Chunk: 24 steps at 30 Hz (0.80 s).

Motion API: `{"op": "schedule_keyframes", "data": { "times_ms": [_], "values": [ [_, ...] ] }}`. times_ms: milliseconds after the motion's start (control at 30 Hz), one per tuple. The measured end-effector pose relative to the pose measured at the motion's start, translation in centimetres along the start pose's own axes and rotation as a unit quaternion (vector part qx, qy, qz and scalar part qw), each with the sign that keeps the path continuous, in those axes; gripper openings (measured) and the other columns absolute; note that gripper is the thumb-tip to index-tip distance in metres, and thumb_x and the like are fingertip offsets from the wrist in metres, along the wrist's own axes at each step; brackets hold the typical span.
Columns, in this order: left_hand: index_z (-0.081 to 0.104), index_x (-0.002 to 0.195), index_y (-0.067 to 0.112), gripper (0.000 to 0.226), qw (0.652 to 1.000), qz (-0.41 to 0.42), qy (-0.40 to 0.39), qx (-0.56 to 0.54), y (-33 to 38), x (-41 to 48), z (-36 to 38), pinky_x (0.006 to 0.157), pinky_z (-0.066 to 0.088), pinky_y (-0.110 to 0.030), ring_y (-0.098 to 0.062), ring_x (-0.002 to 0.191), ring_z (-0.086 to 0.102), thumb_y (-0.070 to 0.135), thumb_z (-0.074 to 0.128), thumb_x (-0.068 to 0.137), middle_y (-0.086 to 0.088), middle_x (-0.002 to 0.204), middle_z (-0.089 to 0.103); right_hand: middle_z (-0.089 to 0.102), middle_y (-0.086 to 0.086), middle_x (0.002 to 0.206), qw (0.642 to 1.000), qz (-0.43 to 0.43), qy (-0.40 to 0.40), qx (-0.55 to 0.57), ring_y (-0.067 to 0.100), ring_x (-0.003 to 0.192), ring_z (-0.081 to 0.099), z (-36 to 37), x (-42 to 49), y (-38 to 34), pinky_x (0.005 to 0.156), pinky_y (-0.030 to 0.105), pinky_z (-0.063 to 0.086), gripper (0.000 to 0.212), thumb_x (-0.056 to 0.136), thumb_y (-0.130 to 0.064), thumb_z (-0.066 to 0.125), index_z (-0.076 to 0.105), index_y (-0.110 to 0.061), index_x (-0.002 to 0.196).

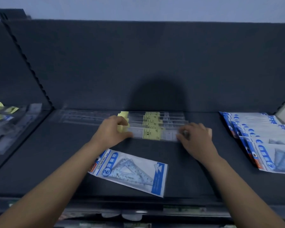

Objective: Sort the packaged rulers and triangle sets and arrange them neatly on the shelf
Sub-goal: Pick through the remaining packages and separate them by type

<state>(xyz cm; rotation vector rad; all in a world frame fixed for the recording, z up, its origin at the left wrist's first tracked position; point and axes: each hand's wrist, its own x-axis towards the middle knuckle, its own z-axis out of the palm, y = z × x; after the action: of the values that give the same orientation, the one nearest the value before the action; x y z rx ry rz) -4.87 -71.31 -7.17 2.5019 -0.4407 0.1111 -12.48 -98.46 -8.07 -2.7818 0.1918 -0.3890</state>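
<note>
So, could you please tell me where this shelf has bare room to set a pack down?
Bare shelf lies between the loose triangle set and the fanned stack at right, and left of that set. The back middle is crowded: rulers, held by the left hand and right hand.
</note>
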Motion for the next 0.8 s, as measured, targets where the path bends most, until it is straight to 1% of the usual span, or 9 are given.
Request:
{"op": "schedule_keyframes", "data": {
  "times_ms": [67,133,233,300,400,467,567,700,800],
  "values": [
    [0.063,0.108,0.025,0.049,0.999,0.017,0.006,0.026,-0.1,-0.2,-0.2,0.087,0.038,-0.027,-0.009,0.1,0.048,0.048,0.081,0.068,0.01,0.107,0.053,0.055,-0.002,0.126,0.999,-0.029,0.027,-0.023,0.02,0.117,0.042,-0.3,-0.8,-1.2,0.09,0.03,0.02,0.034,0.092,-0.037,0.053,0.058,-0.023,0.123],
    [0.065,0.1,0.029,0.041,0.997,0.073,0.009,0.029,-0.1,-0.8,-0.8,0.086,0.038,-0.028,-0.005,0.092,0.046,0.053,0.077,0.07,0.016,0.101,0.053,0.056,-0.002,0.124,0.997,-0.072,0.011,0.041,0.02,0.115,0.046,-1.0,-2.1,-3.4,0.096,0.034,0.029,0.042,0.087,-0.046,0.058,0.058,-0.023,0.122],
    [0.066,0.08,0.031,0.022,0.986,0.139,-0.083,-0.049,0.4,-2.0,-1.6,0.071,0.046,-0.027,-0.004,0.08,0.056,0.049,0.076,0.072,0.016,0.083,0.062,0.05,-0.011,0.103,0.981,-0.099,-0.146,0.079,0.011,0.099,0.045,-1.1,-4.4,-7.0,0.085,0.027,0.039,0.05,0.068,-0.069,0.063,0.06,-0.029,0.098],
    [0.068,0.079,0.029,0.019,0.971,0.158,-0.171,-0.046,0.8,-2.6,-1.6,0.072,0.051,-0.032,-0.006,0.079,0.06,0.043,0.078,0.072,0.013,0.082,0.065,0.043,-0.008,0.102,0.971,-0.088,-0.22,0.032,0.012,0.097,0.038,-0.9,-5.3,-8.5,0.082,0.025,0.035,0.05,0.066,-0.067,0.067,0.057,-0.026,0.093],
    [0.07,0.085,0.03,0.023,0.96,0.17,-0.219,-0.033,1.0,-2.5,-1.6,0.071,0.052,-0.027,-0.004,0.079,0.06,0.047,0.079,0.072,0.015,0.084,0.066,0.044,-0.006,0.103,0.965,-0.059,-0.252,0.047,0.012,0.102,0.037,-1.1,-5.7,-9.2,0.084,0.024,0.031,0.024,0.078,-0.049,0.067,0.057,-0.027,0.083],
    [0.069,0.086,0.032,0.029,0.952,0.169,-0.25,-0.04,1.2,-2.2,-1.8,0.065,0.05,-0.022,-0.001,0.075,0.061,0.055,0.076,0.07,0.017,0.082,0.066,0.05,-0.008,0.093,0.961,-0.037,-0.251,0.107,0.01,0.092,0.044,-1.3,-5.8,-8.9,0.079,0.024,0.033,0.018,0.084,-0.038,0.065,0.055,-0.027,0.074],
    [0.068,0.085,0.031,0.03,0.937,0.19,-0.292,-0.032,2.2,-1.9,-1.5,0.061,0.047,-0.03,-0.007,0.067,0.059,0.058,0.073,0.073,0.008,0.077,0.064,0.049,-0.009,0.071,0.939,0.035,-0.21,0.268,0.007,0.062,0.043,-2.1,-6.3,-7.8,0.061,0.024,0.035,0.018,0.091,-0.028,0.06,0.049,-0.025,0.077],
    [0.066,0.083,0.025,0.02,0.925,0.215,-0.308,-0.064,6.1,-1.4,-0.4,0.067,0.046,-0.038,-0.015,0.071,0.057,0.044,0.066,0.086,-0.001,0.077,0.062,0.049,-0.004,0.058,0.918,0.088,-0.115,0.369,0.007,0.049,0.041,-4.6,-7.5,-4.3,0.051,0.023,0.035,0.015,0.09,-0.012,0.063,0.052,-0.016,0.08],
    [0.064,0.081,0.021,0.017,0.921,0.247,-0.29,-0.085,10.8,-1.3,1.7,0.063,0.041,-0.035,-0.014,0.066,0.053,0.035,0.064,0.09,-0.001,0.073,0.059,0.055,0.0,0.058,0.919,0.102,-0.052,0.378,0.007,0.047,0.047,-7.4,-8.4,-0.1,0.05,0.019,0.039,0.013,0.084,-0.009,0.07,0.058,-0.013,0.085]
  ]
}}
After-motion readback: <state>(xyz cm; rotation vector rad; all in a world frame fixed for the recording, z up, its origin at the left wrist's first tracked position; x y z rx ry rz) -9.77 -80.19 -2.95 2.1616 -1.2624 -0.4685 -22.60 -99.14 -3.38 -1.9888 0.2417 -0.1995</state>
